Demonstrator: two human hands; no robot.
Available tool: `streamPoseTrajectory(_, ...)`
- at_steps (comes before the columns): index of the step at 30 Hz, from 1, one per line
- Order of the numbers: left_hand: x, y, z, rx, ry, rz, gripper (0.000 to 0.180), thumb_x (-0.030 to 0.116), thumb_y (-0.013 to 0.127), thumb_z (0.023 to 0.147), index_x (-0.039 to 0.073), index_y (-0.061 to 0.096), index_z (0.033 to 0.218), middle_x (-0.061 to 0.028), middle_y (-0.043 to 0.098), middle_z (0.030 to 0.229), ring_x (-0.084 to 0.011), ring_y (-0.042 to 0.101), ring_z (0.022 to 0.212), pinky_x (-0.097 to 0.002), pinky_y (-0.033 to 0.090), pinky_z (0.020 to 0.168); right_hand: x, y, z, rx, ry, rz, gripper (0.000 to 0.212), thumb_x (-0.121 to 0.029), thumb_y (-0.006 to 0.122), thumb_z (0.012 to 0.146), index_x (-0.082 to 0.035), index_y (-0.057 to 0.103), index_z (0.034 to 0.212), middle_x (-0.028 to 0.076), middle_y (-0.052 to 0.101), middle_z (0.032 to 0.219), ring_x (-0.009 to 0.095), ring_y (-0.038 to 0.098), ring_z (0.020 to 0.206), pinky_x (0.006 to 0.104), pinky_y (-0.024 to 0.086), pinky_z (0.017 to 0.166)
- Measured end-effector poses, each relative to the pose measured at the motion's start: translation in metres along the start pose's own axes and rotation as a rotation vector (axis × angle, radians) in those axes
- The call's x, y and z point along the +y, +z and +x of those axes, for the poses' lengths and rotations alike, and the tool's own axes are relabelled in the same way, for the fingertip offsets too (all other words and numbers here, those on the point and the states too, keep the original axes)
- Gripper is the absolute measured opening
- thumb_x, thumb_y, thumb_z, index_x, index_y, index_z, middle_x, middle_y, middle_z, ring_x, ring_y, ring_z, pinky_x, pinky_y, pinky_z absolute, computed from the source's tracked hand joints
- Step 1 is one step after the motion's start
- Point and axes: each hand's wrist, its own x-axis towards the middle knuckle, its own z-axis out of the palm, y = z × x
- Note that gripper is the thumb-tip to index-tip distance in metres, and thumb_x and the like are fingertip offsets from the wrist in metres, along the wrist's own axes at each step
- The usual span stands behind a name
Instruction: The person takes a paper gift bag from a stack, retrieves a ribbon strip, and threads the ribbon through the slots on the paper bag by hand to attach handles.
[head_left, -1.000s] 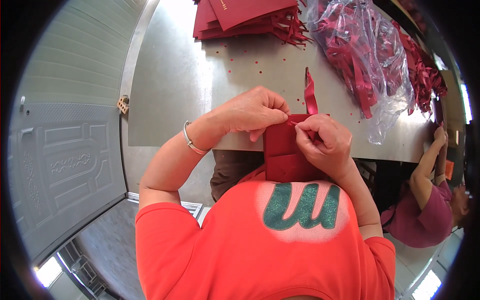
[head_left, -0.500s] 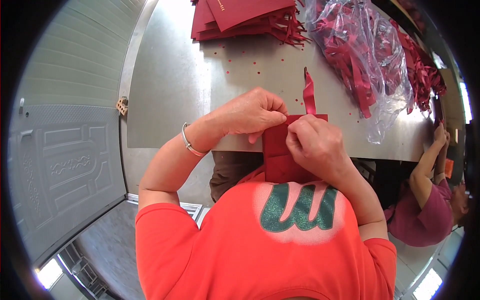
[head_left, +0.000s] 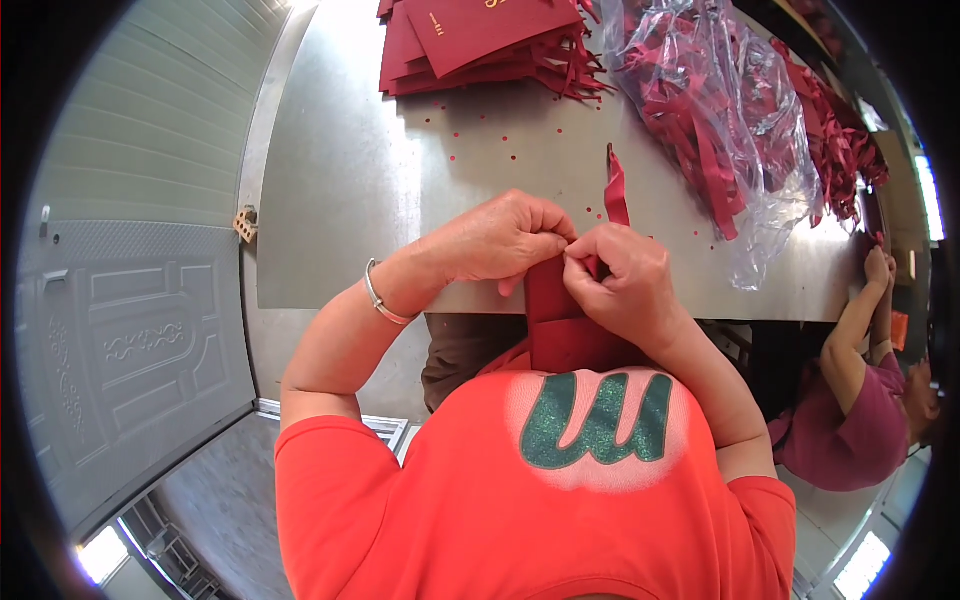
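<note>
A dark red paper bag [head_left: 562, 335] stands upright against my front at the table's near edge. My left hand [head_left: 515, 238] is closed in a pinch at the bag's upper left corner. My right hand [head_left: 625, 275] is pinched beside it, its fingertips almost touching the left ones over the top edge. A red ribbon [head_left: 616, 190] with a dark tip rises from behind my right hand and lies on the table. What the right fingertips grip is too small to make out, and the hand covers much of the bag's upper right.
A metal table [head_left: 340, 200] carries a stack of red bags [head_left: 480, 45] with ribbon handles at the far side. To the right lies a clear plastic bag [head_left: 760, 240] of red ribbons. Small red paper dots are scattered about. A co-worker [head_left: 850, 430] sits at the right.
My right hand has shifted left, bringing its fingertips up to my left hand's at the bag's corner. My left hand keeps its pinch there.
</note>
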Motion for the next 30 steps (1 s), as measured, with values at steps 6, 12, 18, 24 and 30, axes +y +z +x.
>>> streamPoseTrajectory(6,0.003,0.0,0.0,0.006,-0.033,0.027,0.02,0.01,0.052,0.093,0.001,0.067,0.101,-0.0016,0.063,0.074,-0.0083,0.055,0.048,-0.0241,0.044,0.044,-0.015,-0.021,0.008,-0.125,-0.023,-0.184,0.005,-0.003,0.068,0.076,-0.002,0.065,0.081,0.01,0.061,0.07,0.02,0.061,0.062,0.0299,0.047,0.056)
streamPoseTrajectory(12,0.003,0.012,-0.002,0.096,0.035,0.06,0.014,0.005,0.056,0.086,-0.003,0.06,0.097,-0.0046,0.066,0.076,-0.0099,0.059,0.055,-0.026,0.048,0.048,0.011,-0.05,0.046,-0.421,0.405,0.137,0.013,-0.007,0.06,0.085,0.004,0.064,0.089,0.01,0.067,0.077,0.015,0.063,0.071,0.0282,0.049,0.064)
streamPoseTrajectory(18,0.002,0.016,-0.003,0.188,0.165,0.124,0.016,0.001,0.065,0.08,-0.002,0.058,0.094,-0.0065,0.068,0.076,-0.0069,0.059,0.055,-0.0238,0.046,0.048,0.033,-0.047,0.073,-0.852,0.452,0.191,0.018,-0.009,0.063,0.081,0.002,0.063,0.096,0.007,0.066,0.078,0.011,0.059,0.067,0.0267,0.047,0.059)
streamPoseTrajectory(24,-0.002,0.016,-0.002,0.238,0.367,0.314,0.018,-0.001,0.069,0.078,0.001,0.059,0.093,-0.0044,0.069,0.075,-0.0057,0.059,0.053,-0.0219,0.045,0.049,0.041,-0.04,0.085,-1.039,0.742,0.47,0.021,-0.005,0.065,0.076,0.0,0.062,0.096,-0.001,0.059,0.071,0.006,0.048,0.056,0.0225,0.035,0.047)
streamPoseTrajectory(30,0.003,0.018,-0.005,0.199,0.321,0.174,0.014,-0.003,0.069,0.081,-0.002,0.057,0.09,-0.0048,0.067,0.077,-0.0037,0.057,0.051,-0.0196,0.042,0.041,0.058,-0.03,0.083,-1.124,0.885,0.683,0.026,-0.003,0.069,0.07,-0.002,0.061,0.094,-0.003,0.057,0.069,0.004,0.046,0.052,0.0199,0.031,0.045)
